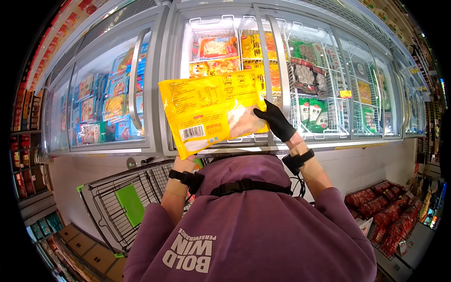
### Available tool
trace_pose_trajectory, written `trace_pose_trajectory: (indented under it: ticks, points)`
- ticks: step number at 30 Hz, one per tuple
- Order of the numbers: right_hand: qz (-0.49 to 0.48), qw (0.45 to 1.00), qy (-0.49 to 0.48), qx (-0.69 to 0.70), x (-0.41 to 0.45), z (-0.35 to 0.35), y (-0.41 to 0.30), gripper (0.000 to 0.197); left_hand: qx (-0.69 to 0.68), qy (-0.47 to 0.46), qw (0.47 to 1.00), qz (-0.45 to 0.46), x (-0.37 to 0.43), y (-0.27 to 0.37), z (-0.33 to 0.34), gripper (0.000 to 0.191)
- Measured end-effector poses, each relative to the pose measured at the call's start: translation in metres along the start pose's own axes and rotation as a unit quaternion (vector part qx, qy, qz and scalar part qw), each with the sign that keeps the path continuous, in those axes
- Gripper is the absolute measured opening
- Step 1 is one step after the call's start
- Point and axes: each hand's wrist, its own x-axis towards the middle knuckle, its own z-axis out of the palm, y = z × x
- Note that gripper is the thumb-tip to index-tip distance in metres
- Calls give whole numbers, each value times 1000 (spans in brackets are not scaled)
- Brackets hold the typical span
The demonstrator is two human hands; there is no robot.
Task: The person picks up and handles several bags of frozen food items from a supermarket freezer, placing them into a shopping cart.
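A yellow plastic bag of frozen food (197,105) is held up before me, its printed back facing me. It bears writing, a barcode and a see-through window with pale pieces inside. My right hand (276,120), in a black glove, grips the bag's right edge with the thumb on the near face. Behind the bag's lower left corner my left hand (186,157) is nearly all hidden; only the wrist end shows, and its fingers are out of sight. Just beyond the bag stands a chest freezer (218,151) with wire baskets of packaged food.
A wire shopping cart (141,190) with green plastic parts stands at my lower left. Freezer door handles (136,81) rise on both sides of the bag. Red packages (387,211) fill a rack at the right. Cardboard boxes (81,245) line the lower left.
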Motion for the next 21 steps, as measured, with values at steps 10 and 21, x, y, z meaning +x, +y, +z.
trace_pose_trajectory:
  ticks: [10,21]
  points:
    - [-2,999,-11,-45,-12,11,-6,47,4,0,1000,13,-4,3,1,49]
    - [49,999,21,12,-7,17,-9,43,6,-5,999,36,10,6,5,49]
